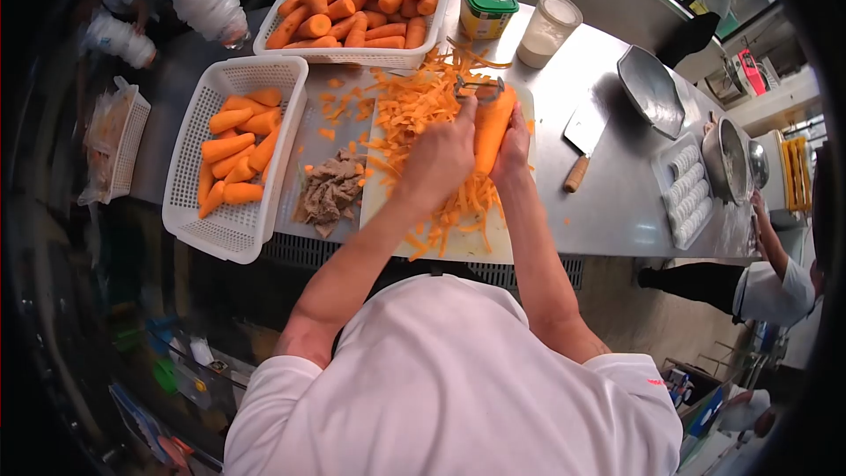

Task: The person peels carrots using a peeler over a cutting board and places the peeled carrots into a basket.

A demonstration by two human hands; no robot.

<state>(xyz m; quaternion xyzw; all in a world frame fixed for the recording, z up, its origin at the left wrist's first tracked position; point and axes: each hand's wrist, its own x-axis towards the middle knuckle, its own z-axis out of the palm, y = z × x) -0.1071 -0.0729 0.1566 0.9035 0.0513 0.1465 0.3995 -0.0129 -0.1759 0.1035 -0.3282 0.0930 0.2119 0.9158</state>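
Observation:
My left hand (pixel 441 157) is closed around a peeler (pixel 478 88), whose metal head lies across the upper end of a large carrot (pixel 493 130). My right hand (pixel 513 150) grips that carrot from its right side, tilted above the cutting board (pixel 524 203). Orange carrot peelings (pixel 414 106) are heaped on the board, to the left of my hands and beneath them. The peeler's handle is mostly hidden inside my left hand.
Peeled carrots lie in a white basket (pixel 196 123) at left; unpeeled-looking ones fill another basket (pixel 352 55) behind. A crumpled brown cloth (pixel 330 189) sits beside the board. A cleaver (pixel 584 130) lies at right. A green-lidded tub (pixel 487 9) stands behind; a person (pixel 775 291) works far right.

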